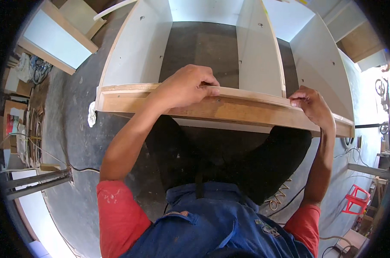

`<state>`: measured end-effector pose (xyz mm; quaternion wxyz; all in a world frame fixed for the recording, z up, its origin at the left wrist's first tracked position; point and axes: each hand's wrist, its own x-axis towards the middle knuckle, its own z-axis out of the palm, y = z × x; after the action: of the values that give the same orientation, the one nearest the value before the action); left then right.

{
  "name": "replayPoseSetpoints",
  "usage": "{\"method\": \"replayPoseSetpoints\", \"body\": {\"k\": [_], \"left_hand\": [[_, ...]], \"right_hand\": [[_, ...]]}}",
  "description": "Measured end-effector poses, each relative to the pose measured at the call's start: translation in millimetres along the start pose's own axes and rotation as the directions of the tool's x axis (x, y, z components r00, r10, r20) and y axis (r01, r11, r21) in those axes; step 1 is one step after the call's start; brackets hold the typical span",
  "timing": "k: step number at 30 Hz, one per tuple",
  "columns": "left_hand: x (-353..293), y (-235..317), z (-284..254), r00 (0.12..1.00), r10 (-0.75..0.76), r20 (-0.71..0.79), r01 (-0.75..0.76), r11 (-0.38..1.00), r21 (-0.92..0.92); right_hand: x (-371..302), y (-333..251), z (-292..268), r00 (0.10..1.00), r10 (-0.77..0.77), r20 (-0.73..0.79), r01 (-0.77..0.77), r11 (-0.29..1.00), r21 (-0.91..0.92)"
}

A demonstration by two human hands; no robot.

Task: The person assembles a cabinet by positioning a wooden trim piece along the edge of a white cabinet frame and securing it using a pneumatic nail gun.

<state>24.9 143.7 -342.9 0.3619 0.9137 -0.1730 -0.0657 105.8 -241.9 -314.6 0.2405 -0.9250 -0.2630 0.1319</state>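
The strip (pixel 250 94), thin and pale, lies along the top of the wooden rail (pixel 242 112) at the near side of the white cabinet (pixel 134 53), in front of the person's knees. The left hand (pixel 188 87) is nearly closed near mid-length, thumb and forefinger pinching across the strip. The right hand (pixel 313 107) is partly curled just beyond the divider (pixel 257 49), thumb on the near edge and fingers bent over the far one. How firmly either presses cannot be told.

To do this well, I would hold both pinches light and even, use the thumbs to feel whether the strip sits flush with the rail's face, and sight along its length for bows. Any correction should be small and shared by both hands, since so thin a piece probably flexes or twists easily.
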Motion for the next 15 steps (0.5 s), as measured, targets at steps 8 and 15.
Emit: {"method": "replayPoseSetpoints", "body": {"k": [8, 15], "left_hand": [[19, -12, 5, 0.991, 0.091, 0.094, -0.071, 0.979, -0.193], [19, -4, 2, 0.984, -0.122, 0.127, 0.138, 0.982, -0.127]], "right_hand": [[-3, -8, -2, 1.000, 0.014, 0.014, -0.013, 1.000, -0.017], [0, -10, 3, 0.999, 0.033, 0.011, -0.033, 0.999, 0.031]]}}
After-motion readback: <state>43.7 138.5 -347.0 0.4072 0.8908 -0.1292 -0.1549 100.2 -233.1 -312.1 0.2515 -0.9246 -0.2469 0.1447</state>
